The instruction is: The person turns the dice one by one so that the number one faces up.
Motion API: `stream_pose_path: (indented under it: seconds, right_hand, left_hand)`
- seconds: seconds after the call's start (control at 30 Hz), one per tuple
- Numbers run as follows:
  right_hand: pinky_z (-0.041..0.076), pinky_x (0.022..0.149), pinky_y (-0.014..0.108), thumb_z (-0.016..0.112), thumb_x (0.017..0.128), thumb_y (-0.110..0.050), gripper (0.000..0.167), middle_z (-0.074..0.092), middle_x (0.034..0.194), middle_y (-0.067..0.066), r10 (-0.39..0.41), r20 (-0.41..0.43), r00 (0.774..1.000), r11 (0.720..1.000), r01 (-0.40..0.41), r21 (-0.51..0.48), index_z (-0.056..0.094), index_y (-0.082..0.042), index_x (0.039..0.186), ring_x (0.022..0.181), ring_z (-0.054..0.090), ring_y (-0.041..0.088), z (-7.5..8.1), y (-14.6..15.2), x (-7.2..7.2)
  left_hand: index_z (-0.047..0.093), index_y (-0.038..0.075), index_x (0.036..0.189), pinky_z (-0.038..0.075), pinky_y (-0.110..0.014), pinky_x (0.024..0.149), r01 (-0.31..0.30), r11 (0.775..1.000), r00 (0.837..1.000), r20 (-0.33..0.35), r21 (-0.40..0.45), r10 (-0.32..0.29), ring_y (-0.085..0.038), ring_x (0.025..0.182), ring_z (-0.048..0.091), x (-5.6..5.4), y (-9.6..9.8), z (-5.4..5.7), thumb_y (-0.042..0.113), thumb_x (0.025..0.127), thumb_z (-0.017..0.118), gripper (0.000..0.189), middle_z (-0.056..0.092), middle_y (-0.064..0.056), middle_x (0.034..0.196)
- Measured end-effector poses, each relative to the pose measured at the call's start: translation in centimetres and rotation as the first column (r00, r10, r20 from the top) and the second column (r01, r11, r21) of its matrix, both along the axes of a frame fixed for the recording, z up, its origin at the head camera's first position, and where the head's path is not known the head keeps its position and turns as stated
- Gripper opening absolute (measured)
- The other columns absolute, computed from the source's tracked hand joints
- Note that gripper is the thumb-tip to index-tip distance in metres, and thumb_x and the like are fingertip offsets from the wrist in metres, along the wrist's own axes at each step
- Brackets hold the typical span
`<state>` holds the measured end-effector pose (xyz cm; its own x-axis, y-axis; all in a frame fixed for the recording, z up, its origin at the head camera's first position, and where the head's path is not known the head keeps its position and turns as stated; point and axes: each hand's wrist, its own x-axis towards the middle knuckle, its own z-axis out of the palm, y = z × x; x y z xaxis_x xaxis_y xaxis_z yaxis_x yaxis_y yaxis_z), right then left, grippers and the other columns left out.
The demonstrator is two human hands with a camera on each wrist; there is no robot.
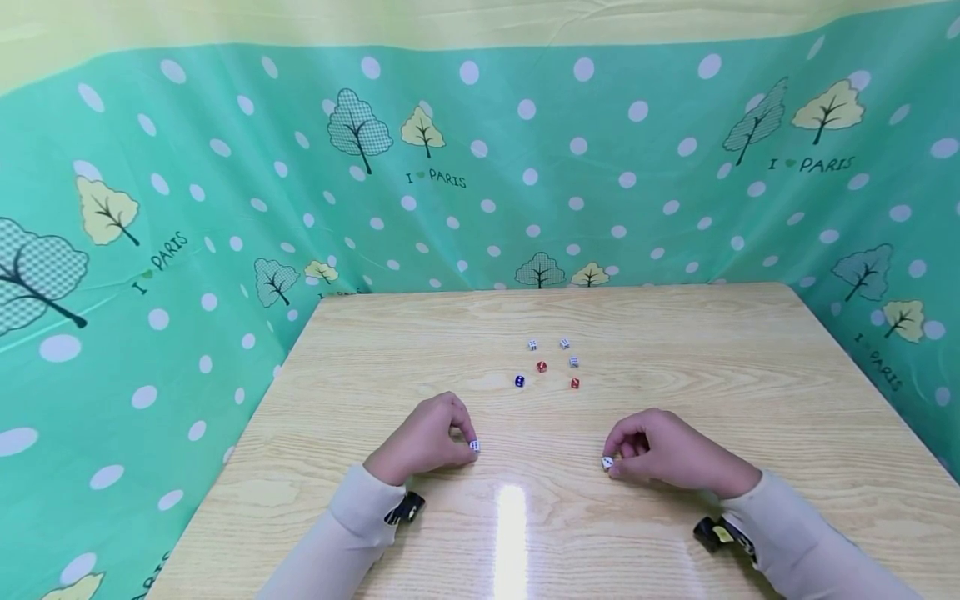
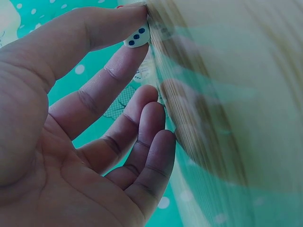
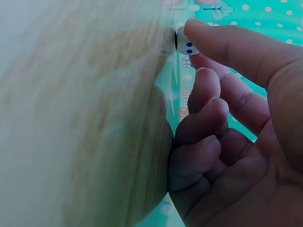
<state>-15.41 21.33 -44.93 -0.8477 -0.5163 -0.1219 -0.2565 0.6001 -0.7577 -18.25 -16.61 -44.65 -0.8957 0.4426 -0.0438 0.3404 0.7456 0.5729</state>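
Between thumb and forefinger my left hand (image 1: pixel 429 437) pinches a white die (image 1: pixel 475 446) at the table surface. The left wrist view shows dark blue pips on one face of that die (image 2: pixel 136 37); the other fingers lie loosely bent beside the tabletop. Farther right, my right hand (image 1: pixel 667 450) pinches a second white die (image 1: pixel 607 462), also low at the table. Its pips look dark blue in the right wrist view, where the thumb hides part of the die (image 3: pixel 187 43). A wide stretch of wood separates the two hands.
Beyond the hands sit white dice (image 1: pixel 533 344), red dice (image 1: pixel 542 367) and one blue die (image 1: pixel 520 381), loosely grouped on the wooden table (image 1: pixel 360 350). A green dotted cloth (image 1: pixel 480 167) hangs behind and along the sides. Light glares off the near tabletop.
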Motion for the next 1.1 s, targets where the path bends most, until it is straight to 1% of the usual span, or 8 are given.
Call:
stream_pose_path:
  seconds: [0.2, 0.33, 0.43, 0.53, 0.63, 0.73, 0.9, 1.1]
  right_hand:
    - [0.044, 0.062, 0.023, 0.086, 0.084, -0.026, 0.014, 0.06, 0.074, -0.004, -0.013, -0.004, 1.0, 1.0, 0.013, 0.018, 0.074, -0.023, 0.09, 0.065, 0.051, 0.008, 0.0, -0.1, 0.1]
    - [0.045, 0.062, 0.023, 0.087, 0.083, -0.026, 0.016, 0.06, 0.075, -0.004, -0.008, 0.004, 1.0, 1.0, 0.008, 0.007, 0.074, -0.022, 0.091, 0.066, 0.052, 0.008, -0.1, 0.1, 0.1]
    - [0.047, 0.062, 0.023, 0.086, 0.083, -0.019, 0.017, 0.062, 0.078, -0.002, 0.015, 0.001, 1.0, 1.0, -0.015, -0.007, 0.074, -0.021, 0.094, 0.067, 0.054, 0.008, -0.2, 0.2, 0.1]
    - [0.049, 0.063, 0.023, 0.082, 0.083, -0.009, 0.022, 0.063, 0.082, -0.001, 0.05, -0.034, 0.998, 0.999, -0.05, -0.007, 0.073, -0.021, 0.099, 0.07, 0.056, 0.007, -0.2, 0.2, 0.1]
    - [0.051, 0.064, 0.023, 0.078, 0.084, -0.001, 0.029, 0.063, 0.086, -0.003, 0.083, -0.11, 0.99, 0.996, -0.081, 0.028, 0.073, -0.022, 0.103, 0.073, 0.057, 0.007, 0.0, 0.0, 0.2]
    - [0.051, 0.065, 0.022, 0.076, 0.084, 0.0, 0.032, 0.063, 0.088, -0.009, 0.101, -0.201, 0.974, 0.991, -0.081, 0.103, 0.074, -0.025, 0.105, 0.075, 0.056, 0.006, 0.2, -0.4, 0.3]
    - [0.05, 0.068, 0.021, 0.074, 0.084, 0.001, 0.035, 0.062, 0.09, -0.016, 0.15, -0.323, 0.935, 0.974, -0.084, 0.211, 0.077, -0.027, 0.104, 0.077, 0.055, 0.001, 0.6, -1.2, 0.5]
    - [0.048, 0.068, 0.02, 0.077, 0.079, 0.001, 0.037, 0.059, 0.091, -0.017, 0.243, -0.404, 0.882, 0.948, -0.128, 0.29, 0.079, -0.031, 0.097, 0.074, 0.054, 0.001, 1.1, -1.7, 0.8]
  left_hand:
    - [0.073, 0.025, 0.07, 0.045, -0.034, 0.082, 0.009, 1.0, 1.0, 0.002, 0.008, -0.009, -0.017, 0.092, 0.057, 0.0, 0.0, 0.0, 0.016, 0.074, 0.09, 0.019, 0.06, 0.006, 0.102]
    - [0.074, 0.025, 0.072, 0.046, -0.034, 0.082, 0.011, 1.0, 1.0, 0.004, 0.009, -0.011, -0.017, 0.093, 0.057, -0.1, 0.0, 0.0, 0.016, 0.075, 0.09, 0.018, 0.061, 0.005, 0.102]
    - [0.075, 0.026, 0.074, 0.046, -0.034, 0.083, 0.012, 1.0, 1.0, 0.004, 0.006, -0.012, -0.016, 0.093, 0.057, -0.1, 0.0, 0.0, 0.017, 0.075, 0.089, 0.017, 0.061, 0.006, 0.102]
    - [0.076, 0.026, 0.075, 0.046, -0.032, 0.082, 0.019, 1.0, 1.0, -0.004, 0.003, -0.019, -0.016, 0.093, 0.058, -0.2, 0.0, 0.0, 0.017, 0.075, 0.089, 0.016, 0.061, 0.007, 0.101]
    - [0.077, 0.025, 0.076, 0.046, -0.032, 0.08, 0.031, 0.999, 0.999, -0.012, 0.008, -0.031, -0.016, 0.093, 0.058, -0.2, -0.1, 0.0, 0.016, 0.074, 0.089, 0.015, 0.062, 0.007, 0.1]
    - [0.077, 0.024, 0.076, 0.045, -0.032, 0.08, 0.035, 0.999, 0.999, -0.01, 0.016, -0.035, -0.017, 0.093, 0.058, -0.1, -0.1, 0.1, 0.015, 0.074, 0.089, 0.015, 0.062, 0.007, 0.101]
    - [0.076, 0.024, 0.075, 0.045, -0.033, 0.081, 0.022, 1.0, 1.0, 0.01, 0.014, -0.022, -0.018, 0.094, 0.058, 0.0, -0.1, 0.2, 0.016, 0.074, 0.09, 0.016, 0.061, 0.006, 0.103]
    - [0.074, 0.026, 0.072, 0.046, -0.033, 0.083, 0.011, 1.0, 1.0, 0.024, 0.011, -0.012, -0.016, 0.095, 0.058, 0.0, -0.1, 0.2, 0.018, 0.073, 0.091, 0.019, 0.06, 0.007, 0.103]
